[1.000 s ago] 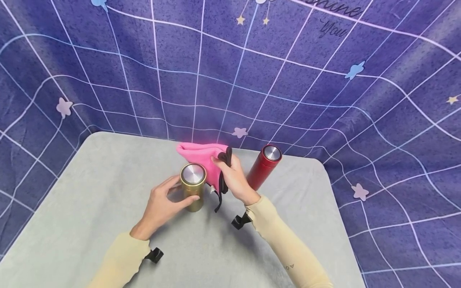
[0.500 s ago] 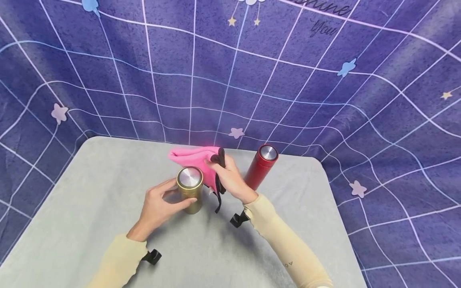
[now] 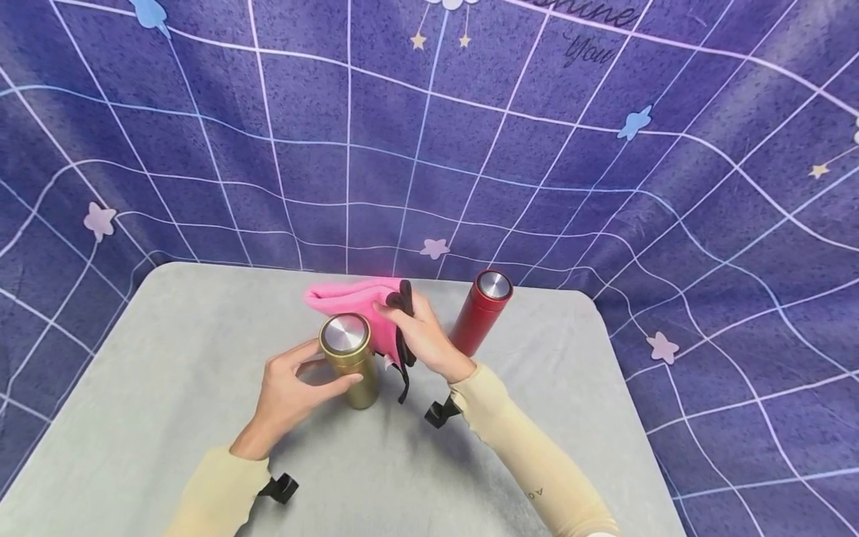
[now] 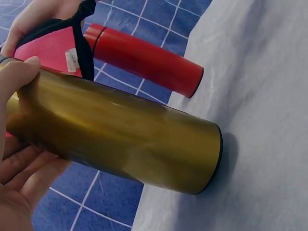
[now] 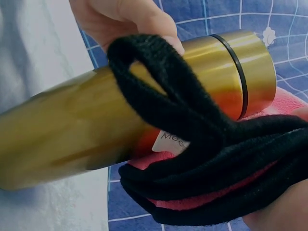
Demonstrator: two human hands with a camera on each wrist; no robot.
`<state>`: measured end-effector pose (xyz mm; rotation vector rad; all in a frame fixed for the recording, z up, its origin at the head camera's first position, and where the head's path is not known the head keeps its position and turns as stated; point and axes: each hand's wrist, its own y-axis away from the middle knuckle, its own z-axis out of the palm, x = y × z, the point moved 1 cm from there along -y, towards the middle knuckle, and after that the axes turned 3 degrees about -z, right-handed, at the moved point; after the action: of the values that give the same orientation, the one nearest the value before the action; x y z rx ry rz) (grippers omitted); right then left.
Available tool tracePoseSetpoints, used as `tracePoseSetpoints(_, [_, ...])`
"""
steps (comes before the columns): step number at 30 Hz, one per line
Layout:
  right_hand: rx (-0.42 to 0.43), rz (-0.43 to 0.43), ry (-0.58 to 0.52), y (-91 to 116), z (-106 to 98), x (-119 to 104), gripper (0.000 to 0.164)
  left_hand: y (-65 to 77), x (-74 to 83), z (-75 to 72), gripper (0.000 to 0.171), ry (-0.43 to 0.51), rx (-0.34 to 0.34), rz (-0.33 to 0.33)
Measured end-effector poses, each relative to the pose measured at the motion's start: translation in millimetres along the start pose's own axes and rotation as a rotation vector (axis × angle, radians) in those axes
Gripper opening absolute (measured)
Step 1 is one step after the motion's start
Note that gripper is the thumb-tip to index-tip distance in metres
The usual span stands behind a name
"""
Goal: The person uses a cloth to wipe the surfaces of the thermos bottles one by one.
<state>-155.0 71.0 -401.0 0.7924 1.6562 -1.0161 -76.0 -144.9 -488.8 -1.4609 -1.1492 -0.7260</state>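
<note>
My left hand (image 3: pixel 288 388) grips a gold thermos (image 3: pixel 365 389) with a silver-topped lid, thumb on the near side and fingers behind. The left wrist view shows the base of the gold thermos (image 4: pixel 144 139) close over the table, a shadow beside it. My right hand (image 3: pixel 429 339) holds a folded pink cloth pouch (image 3: pixel 349 297) with black trim, right behind the thermos. In the right wrist view, black straps (image 5: pixel 168 86) loop in front of the gold thermos, and a white tag (image 5: pixel 171 142) shows partly.
A red thermos (image 3: pixel 476 321) stands on the grey-covered table (image 3: pixel 168 358) behind my right hand. A blue grid-patterned curtain (image 3: pixel 302 134) rises along the table's back and sides.
The head view has shifted a little, sliding the scene left. The pink pouch and gold thermos have moved slightly left and nearer, and the thermos leans more. Both hands keep their hold.
</note>
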Motion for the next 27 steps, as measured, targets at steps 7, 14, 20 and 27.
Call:
tracePoseSetpoints(7, [-0.013, 0.020, 0.002, 1.7, -0.1, 1.8, 0.026, 1.1, 1.9, 0.2, 0.059, 0.023, -0.008, 0.008])
tracePoseSetpoints(14, [-0.047, 0.006, 0.008, 2.2, -1.2, 2.1, 0.028, -0.6, 7.7, 1.4, 0.061, 0.066, -0.025, 0.040])
tracePoseSetpoints(20, [-0.139, -0.018, -0.009, 4.3, -2.2, -6.7, 0.035, -2.8, 10.9, 2.2, 0.060, 0.031, -0.051, 0.060])
tracePoseSetpoints(27, [-0.364, -0.302, 0.176, 0.4, -0.9, -24.7, 0.043, -5.2, 13.9, 3.0, 0.053, -0.040, -0.060, 0.090])
